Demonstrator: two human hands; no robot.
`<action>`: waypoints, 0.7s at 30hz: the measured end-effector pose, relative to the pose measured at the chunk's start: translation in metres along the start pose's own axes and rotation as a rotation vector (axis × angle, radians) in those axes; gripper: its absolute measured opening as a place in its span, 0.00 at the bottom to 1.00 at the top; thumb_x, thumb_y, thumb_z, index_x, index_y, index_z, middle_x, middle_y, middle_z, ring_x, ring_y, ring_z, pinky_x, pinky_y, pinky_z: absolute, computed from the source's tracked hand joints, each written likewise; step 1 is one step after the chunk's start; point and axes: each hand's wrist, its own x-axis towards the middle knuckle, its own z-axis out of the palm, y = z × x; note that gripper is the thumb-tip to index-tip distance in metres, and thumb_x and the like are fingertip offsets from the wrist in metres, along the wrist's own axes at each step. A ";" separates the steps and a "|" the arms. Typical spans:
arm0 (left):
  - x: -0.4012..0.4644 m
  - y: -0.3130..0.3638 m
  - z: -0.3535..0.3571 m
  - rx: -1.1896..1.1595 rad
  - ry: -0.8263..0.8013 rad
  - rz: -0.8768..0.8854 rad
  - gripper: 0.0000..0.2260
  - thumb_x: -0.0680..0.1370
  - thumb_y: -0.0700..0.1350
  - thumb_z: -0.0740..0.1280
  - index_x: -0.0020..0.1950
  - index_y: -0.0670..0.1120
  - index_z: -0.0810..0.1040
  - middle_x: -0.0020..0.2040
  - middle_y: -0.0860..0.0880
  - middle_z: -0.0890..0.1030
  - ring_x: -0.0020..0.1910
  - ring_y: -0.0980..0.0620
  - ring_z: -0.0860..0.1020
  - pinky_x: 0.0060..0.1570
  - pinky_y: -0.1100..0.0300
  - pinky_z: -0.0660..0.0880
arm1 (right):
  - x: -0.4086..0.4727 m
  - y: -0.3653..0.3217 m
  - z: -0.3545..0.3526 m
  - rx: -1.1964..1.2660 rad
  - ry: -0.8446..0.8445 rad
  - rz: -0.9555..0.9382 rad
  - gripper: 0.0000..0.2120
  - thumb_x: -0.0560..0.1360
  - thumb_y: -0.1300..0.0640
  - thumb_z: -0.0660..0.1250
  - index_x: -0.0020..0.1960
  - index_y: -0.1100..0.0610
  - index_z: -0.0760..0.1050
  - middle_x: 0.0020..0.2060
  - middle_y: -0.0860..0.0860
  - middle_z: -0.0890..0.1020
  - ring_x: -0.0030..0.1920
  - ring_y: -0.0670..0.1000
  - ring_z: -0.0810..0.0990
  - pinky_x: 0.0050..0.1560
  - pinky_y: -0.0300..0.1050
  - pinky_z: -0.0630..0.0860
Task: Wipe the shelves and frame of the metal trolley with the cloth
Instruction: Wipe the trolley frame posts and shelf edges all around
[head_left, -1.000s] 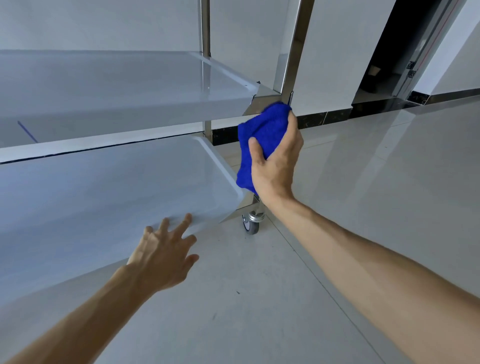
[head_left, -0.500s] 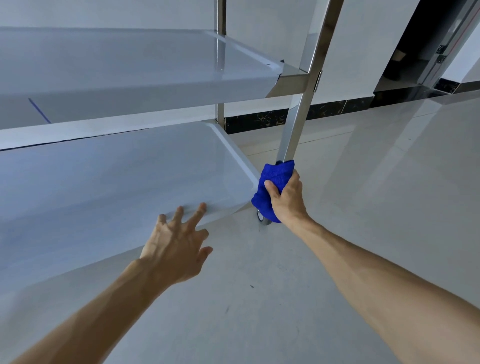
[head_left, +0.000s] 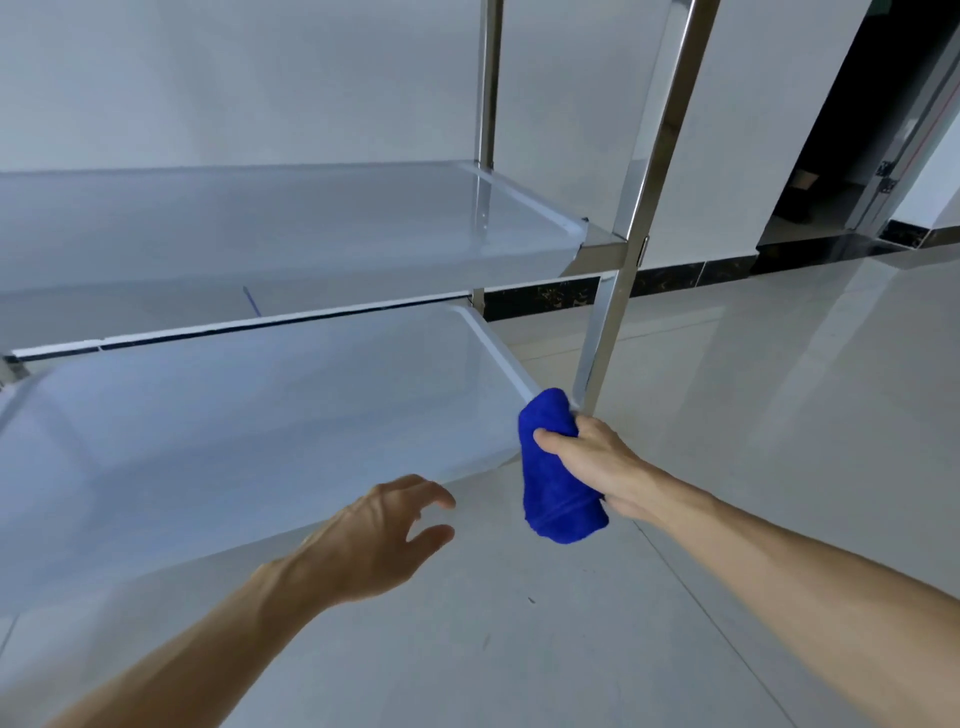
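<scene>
A pale wall meets glossy light floor tiles along a dark skirting; a dark doorway opens at right.

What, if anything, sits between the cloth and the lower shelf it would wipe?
Nothing visible. The blue cloth, held by the right hand, is already at the lower shelf corner, and the shelf surface looks bare.

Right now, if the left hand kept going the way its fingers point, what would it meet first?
Most likely the front edge of the lower shelf; the left hand has fingertips right beside it, though depth is unclear.
</scene>
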 end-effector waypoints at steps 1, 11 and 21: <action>-0.004 0.003 -0.003 -0.060 -0.005 -0.022 0.14 0.79 0.60 0.63 0.64 0.60 0.73 0.62 0.63 0.76 0.54 0.64 0.78 0.54 0.60 0.76 | -0.008 -0.010 0.009 0.024 -0.042 -0.030 0.12 0.78 0.49 0.68 0.58 0.53 0.74 0.53 0.54 0.84 0.52 0.55 0.84 0.55 0.55 0.81; -0.040 0.017 -0.054 -0.671 0.299 -0.312 0.14 0.77 0.56 0.70 0.48 0.45 0.75 0.46 0.47 0.81 0.44 0.46 0.81 0.39 0.60 0.73 | -0.052 -0.082 0.106 0.449 -0.298 -0.137 0.14 0.80 0.47 0.67 0.63 0.49 0.72 0.58 0.53 0.84 0.56 0.57 0.84 0.62 0.61 0.79; -0.098 0.008 -0.100 -0.707 0.451 -0.163 0.09 0.73 0.56 0.65 0.50 0.57 0.80 0.44 0.51 0.83 0.44 0.50 0.80 0.46 0.56 0.77 | -0.076 -0.089 0.112 0.467 -0.595 -0.312 0.23 0.75 0.49 0.74 0.67 0.46 0.71 0.61 0.51 0.82 0.59 0.55 0.82 0.50 0.55 0.81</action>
